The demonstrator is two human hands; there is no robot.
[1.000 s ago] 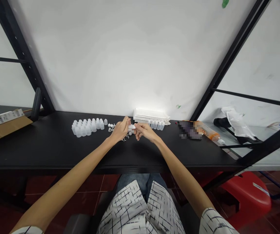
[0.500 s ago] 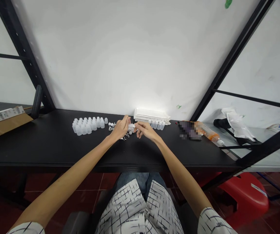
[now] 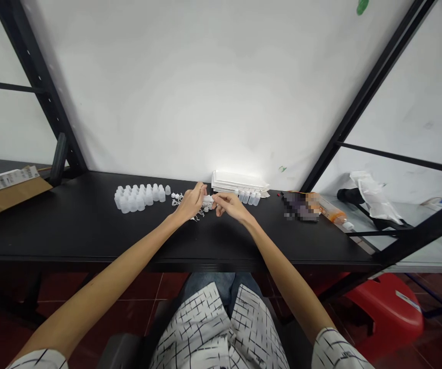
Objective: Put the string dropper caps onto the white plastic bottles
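My left hand is closed round a small white plastic bottle, which lies sideways between my two hands. At the bottle's right end, my right hand pinches with thumb and forefinger; the small part between those fingertips is mostly covered. White caps with thin straps lie in a loose pile under and around my left hand, partly hidden by it. Several small bottles with tops stand in a row just beyond my right hand.
Rows of open translucent bottles stand left on the black table. Flat white packs lie against the wall. An orange-labelled bottle lies at the right, and a cardboard box sits far left. Black metal posts frame the table.
Both hands stay at almost the same place with the bottle between them. My right fingers have shifted very slightly; the other things have not moved.
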